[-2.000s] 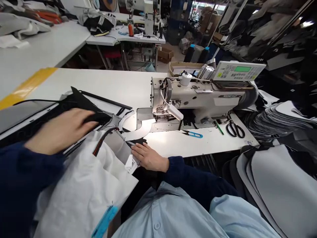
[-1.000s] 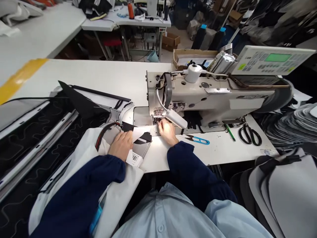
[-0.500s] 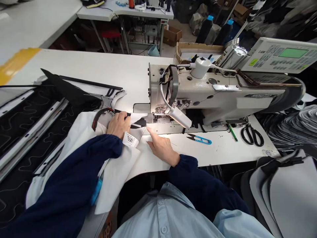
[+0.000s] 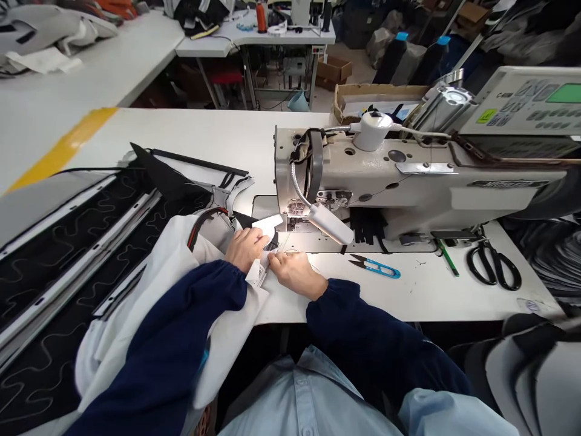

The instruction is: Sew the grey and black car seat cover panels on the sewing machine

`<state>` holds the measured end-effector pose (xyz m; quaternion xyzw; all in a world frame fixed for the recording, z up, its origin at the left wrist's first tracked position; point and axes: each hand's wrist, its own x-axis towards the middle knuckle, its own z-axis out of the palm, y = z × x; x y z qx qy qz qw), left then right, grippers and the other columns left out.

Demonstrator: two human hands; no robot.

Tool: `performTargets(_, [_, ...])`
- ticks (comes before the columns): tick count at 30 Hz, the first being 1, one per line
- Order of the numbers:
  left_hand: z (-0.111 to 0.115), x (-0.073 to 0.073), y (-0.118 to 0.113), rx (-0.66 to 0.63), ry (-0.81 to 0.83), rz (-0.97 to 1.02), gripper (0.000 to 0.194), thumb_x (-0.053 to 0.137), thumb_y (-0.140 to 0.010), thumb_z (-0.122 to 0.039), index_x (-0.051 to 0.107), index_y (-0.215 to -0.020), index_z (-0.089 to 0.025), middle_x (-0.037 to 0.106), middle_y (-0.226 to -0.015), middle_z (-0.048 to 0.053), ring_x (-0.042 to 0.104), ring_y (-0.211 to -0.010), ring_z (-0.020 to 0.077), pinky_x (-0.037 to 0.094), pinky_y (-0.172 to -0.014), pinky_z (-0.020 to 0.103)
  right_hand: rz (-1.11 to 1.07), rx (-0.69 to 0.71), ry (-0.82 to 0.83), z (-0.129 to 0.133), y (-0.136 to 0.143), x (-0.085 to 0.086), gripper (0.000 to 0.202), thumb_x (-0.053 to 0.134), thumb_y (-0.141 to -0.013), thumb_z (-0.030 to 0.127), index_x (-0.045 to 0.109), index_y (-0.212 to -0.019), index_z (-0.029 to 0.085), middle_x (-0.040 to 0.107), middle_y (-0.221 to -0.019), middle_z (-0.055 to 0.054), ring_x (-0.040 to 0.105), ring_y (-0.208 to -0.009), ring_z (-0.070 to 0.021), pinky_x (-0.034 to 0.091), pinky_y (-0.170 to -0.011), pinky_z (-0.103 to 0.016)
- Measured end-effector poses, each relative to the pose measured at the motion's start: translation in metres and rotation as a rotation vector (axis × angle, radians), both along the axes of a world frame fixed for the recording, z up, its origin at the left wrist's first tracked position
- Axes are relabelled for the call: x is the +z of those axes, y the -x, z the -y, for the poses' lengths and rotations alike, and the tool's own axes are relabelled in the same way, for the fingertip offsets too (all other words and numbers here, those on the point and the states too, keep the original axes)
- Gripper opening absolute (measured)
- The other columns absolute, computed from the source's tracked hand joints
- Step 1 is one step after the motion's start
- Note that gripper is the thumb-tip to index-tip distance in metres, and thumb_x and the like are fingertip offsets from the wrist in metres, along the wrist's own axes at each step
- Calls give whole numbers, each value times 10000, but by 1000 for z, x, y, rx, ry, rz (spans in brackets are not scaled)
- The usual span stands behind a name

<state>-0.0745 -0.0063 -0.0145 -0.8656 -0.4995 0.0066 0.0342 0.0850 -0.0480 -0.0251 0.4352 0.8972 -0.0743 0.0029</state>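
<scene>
Just left of the sewing machine's needle area (image 4: 297, 224), my left hand (image 4: 246, 248) is closed over a bunched edge of the white and black sewn fabric piece (image 4: 175, 233). A white strip (image 4: 269, 223) sticks up beyond its fingers. My right hand (image 4: 296, 274) pinches the fabric's near edge, close to a white printed label (image 4: 256, 272) that is partly hidden between the hands. The fabric drapes over the table's front edge under my left sleeve. Its black quilted part (image 4: 109, 212) spreads out to the left.
Right of my hands lie blue thread snips (image 4: 376, 266), a green pen (image 4: 448, 259) and black-handled scissors (image 4: 494, 266). A lamp (image 4: 331, 224) hangs low before the machine head (image 4: 399, 163). A cardboard box (image 4: 381, 97) stands behind. Stacked cut pieces (image 4: 517, 375) are at lower right.
My right hand has gone from a stretched forefinger to a pinch at the fabric edge. My hands are closer together, and the fabric edge is drawn away from the needle. The view has shifted left.
</scene>
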Motion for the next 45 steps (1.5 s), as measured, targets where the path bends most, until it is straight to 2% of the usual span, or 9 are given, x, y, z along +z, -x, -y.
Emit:
performTargets(4, [-1, 4, 3, -133, 29, 25, 323, 399, -901, -141, 657, -1073, -232, 626, -1218, 36, 532, -924, 198, 396, -792, 335, -75, 20, -54, -3, -1, -8, 236, 339, -924, 66, 567, -926, 126, 647, -775, -81, 600, -630, -150, 300, -487, -254])
performTargets(14, [-6, 9, 6, -222, 66, -2, 313, 365, -925, -152, 649, -1048, -194, 647, -1195, 30, 532, -930, 197, 396, -791, 342, -180, 41, -195, -6, -4, -25, 182, 366, -916, 68, 505, -842, 160, 612, -704, -18, 532, -553, -107, 158, -482, -277])
performTargets(19, [-6, 12, 5, -247, 83, -33, 288, 378, -930, -164, 652, -1014, -185, 657, -1163, 30, 535, -938, 200, 393, -792, 343, -199, 42, -211, -6, -3, -28, 209, 358, -907, 60, 517, -816, 159, 596, -681, -14, 510, -543, -101, 182, -493, -271])
performTargets(25, [-24, 16, -9, -208, 110, -36, 278, 401, -899, -137, 662, -985, -178, 661, -1128, 48, 532, -991, 210, 399, -828, 347, -187, -45, -213, -19, -10, -23, 236, 362, -954, 128, 584, -876, 154, 622, -678, -22, 534, -558, -100, 201, -494, -257])
performTargets(29, [-41, 18, -22, -221, 136, -29, 243, 436, -894, -170, 662, -983, -175, 660, -1094, 63, 532, -1003, 221, 413, -846, 353, -122, -133, -227, -25, -23, -18, 224, 420, -954, 160, 618, -1059, 164, 669, -748, -39, 580, -604, -115, 215, -499, -261])
performTargets(34, [-46, 21, -28, -243, 176, -54, 244, 428, -912, -194, 663, -975, -185, 651, -1126, 60, 531, -1021, 226, 416, -880, 347, -82, -129, -241, -23, -25, -18, 281, 389, -978, 210, 575, -1177, 139, 654, -708, -41, 581, -585, -124, 254, -508, -259])
performTargets(36, [-45, 21, -28, -225, 197, -55, 234, 440, -905, -197, 664, -972, -182, 653, -1123, 65, 529, -1027, 231, 411, -888, 342, -69, -127, -242, -24, -20, -18, 267, 386, -962, 164, 588, -1131, 126, 646, -690, -42, 574, -572, -126, 248, -503, -262])
performTargets(40, [-43, 23, -31, -202, 220, -37, 254, 422, -900, -172, 663, -980, -164, 661, -1101, 69, 533, -1022, 233, 397, -881, 335, -91, -65, -261, -27, -18, -19, 206, 405, -930, 123, 608, -895, 130, 624, -658, -46, 559, -577, -126, 252, -514, -260])
performTargets(45, [-38, 27, -41, -213, 260, -40, 259, 437, -899, -180, 662, -1018, -133, 668, -1077, 77, 533, -1049, 256, 390, -884, 340, -219, -23, -413, -24, -31, -22, 232, 409, -946, 152, 580, -789, 155, 570, -595, -13, 524, -569, -115, 271, -548, -256])
